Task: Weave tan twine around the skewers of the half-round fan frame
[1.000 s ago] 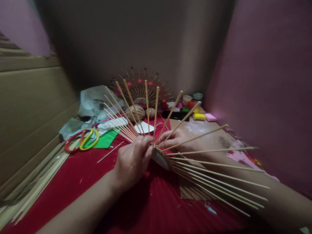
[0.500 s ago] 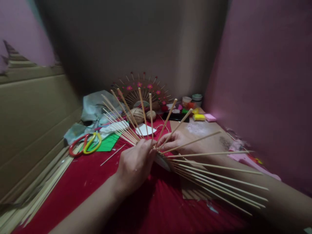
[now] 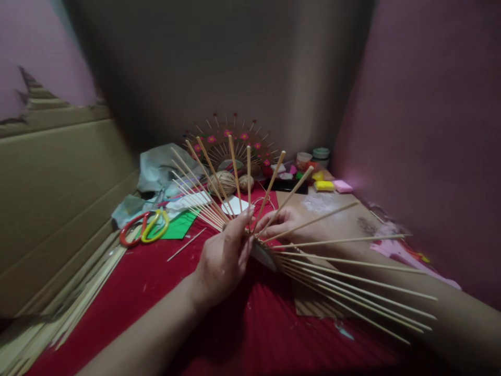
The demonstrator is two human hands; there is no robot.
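Note:
A fan-shaped frame of thin wooden sticks [image 3: 235, 172] spreads out in front of me, its sticks meeting at a pale, rounded base [image 3: 264, 257]. My left hand [image 3: 221, 256] is closed on the left side of that base, thumb uppermost along the sticks' lower ends. Behind the right-hand sticks, my right hand [image 3: 287, 222] has its fingers bent together close to the base. Sticks partly cover those fingers, and what they pinch is hidden. A thin loop of twine [image 3: 263, 199] lies just beyond the hands.
Scissors [image 3: 155, 227] with red and yellow handles lie left, near green paper [image 3: 182, 227] and loose wooden strips [image 3: 92, 284]. Twine balls [image 3: 222, 183] and a decorated stick fan [image 3: 211, 139] are at the back. Cardboard [image 3: 336, 209] lies right; a pink glue gun [image 3: 407, 261] is beyond my right forearm.
My left thumb has lifted and straightened up along the sticks, and that hand has turned slightly. The right hand stays near the base. The whole view has shifted a little.

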